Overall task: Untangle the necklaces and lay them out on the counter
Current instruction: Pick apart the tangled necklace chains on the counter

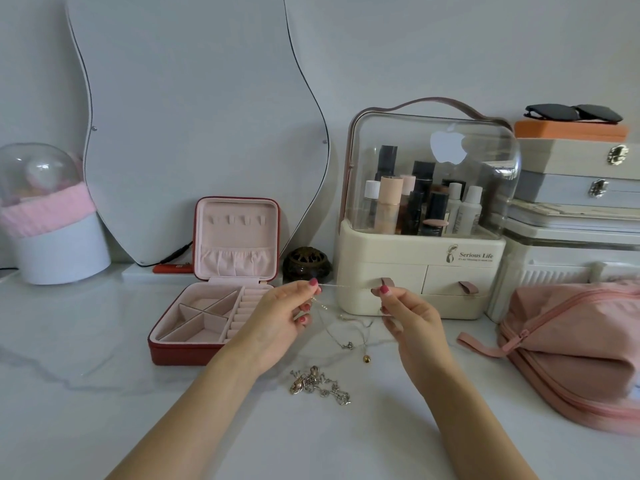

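In the head view, both hands are raised above the white marble counter (86, 341) at mid-frame. The left hand (277, 317) has thumb and forefinger pinched shut on one end of a thin chain (346, 286), and the right hand (408, 313) pinches the other end in the same way, so the chain runs taut and nearly level between them, in front of the cream cosmetics organiser (415, 271). Below the stretched chain, more fine necklaces (346, 336) hang in loops from the hands, ending in a small silver pendant (347, 346) and a gold bead (366, 358) close to the counter surface; whether they touch it cannot be told. A knotted heap of jewellery (318, 384) lies on the counter at lower centre, between the two forearms and apart from the hanging strands. Left of the left hand, just beside its wrist, stands the open red jewellery box (207, 306), its lid upright. A pink zipped pouch (571, 348) fills the right edge, its strap reaching toward the right wrist. Bare counter spreads across the lower left and along the bottom of the frame. A wavy mirror (190, 116) leans against the wall at upper left.
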